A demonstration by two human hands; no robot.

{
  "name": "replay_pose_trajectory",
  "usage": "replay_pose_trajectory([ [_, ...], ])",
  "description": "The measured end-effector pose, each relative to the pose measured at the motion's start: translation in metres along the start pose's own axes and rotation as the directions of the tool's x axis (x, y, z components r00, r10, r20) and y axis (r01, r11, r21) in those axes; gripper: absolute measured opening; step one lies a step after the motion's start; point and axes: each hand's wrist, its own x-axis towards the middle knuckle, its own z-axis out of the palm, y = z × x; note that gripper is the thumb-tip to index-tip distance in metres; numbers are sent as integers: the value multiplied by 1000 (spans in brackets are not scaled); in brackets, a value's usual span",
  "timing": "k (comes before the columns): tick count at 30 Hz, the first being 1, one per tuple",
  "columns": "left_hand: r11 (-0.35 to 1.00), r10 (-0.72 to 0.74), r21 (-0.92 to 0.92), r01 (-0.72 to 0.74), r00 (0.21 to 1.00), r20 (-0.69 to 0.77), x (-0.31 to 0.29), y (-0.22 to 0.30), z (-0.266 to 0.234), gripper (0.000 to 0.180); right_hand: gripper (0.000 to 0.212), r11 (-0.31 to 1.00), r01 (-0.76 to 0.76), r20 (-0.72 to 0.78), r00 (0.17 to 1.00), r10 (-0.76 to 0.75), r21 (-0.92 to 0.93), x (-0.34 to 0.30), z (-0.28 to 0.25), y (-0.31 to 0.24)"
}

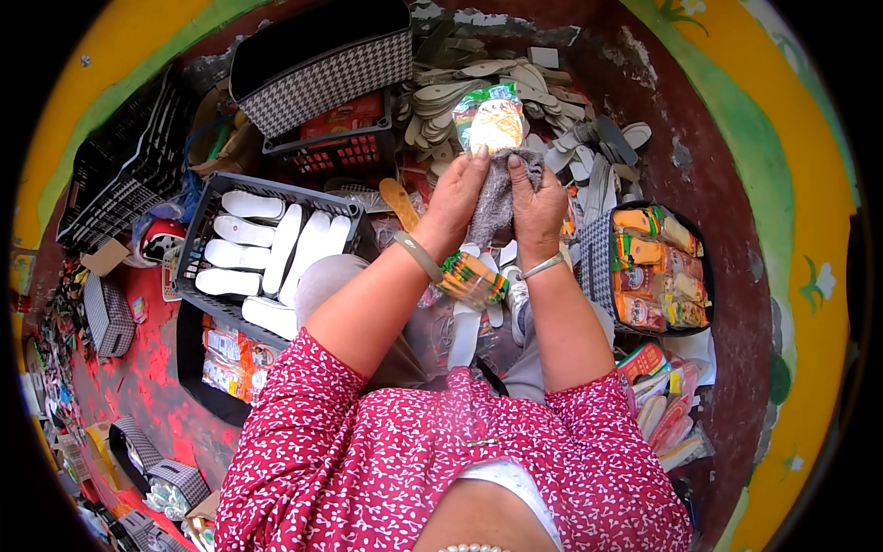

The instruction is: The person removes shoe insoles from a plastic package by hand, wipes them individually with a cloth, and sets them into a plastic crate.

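Observation:
Both my hands are raised in front of me, close together, thumbs on top. My left hand [453, 202] is closed on the lower left edge of a shiny plastic packet [497, 121] with green, white and orange print. My right hand [539, 210] closes on a grey-brown fuzzy cloth [494, 207] that hangs between the hands, just under the packet. Whether the packet's bottom sits inside the cloth I cannot tell. Below my hands, a bundle of orange-and-green packets [474, 280] lies between my knees, beside white insoles [464, 336].
A grey crate [198, 267] of white insoles stands at left. Houndstooth boxes stand at the far left [322, 81] and at right [596, 267], the right one holding packets. Loose insoles [451, 97] pile up by the far wall. Bagged insoles [671, 405] lie near right.

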Motion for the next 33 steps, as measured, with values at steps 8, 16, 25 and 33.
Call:
replay_pose_trajectory([
  [8, 963, 206, 179, -204, 979, 8, 7, -11, -8, 28, 46, 960, -172, -2, 984, 177, 222, 1, 3, 7],
  [16, 912, 365, 211, -351, 931, -27, 0, -12, 2, 28, 52, 923, -212, -26, 972, 232, 321, 9, 4, 7],
  [25, 889, 431, 195, -413, 901, -55, 4, -22, 2, 30, 54, 979, -112, -75, 989, 127, 172, 19, -1, 13],
  [33, 773, 590, 461, -435, 760, -273, 15, -2, -23, 31, 61, 915, -374, -319, 857, 404, 155, 49, -35, 49],
])
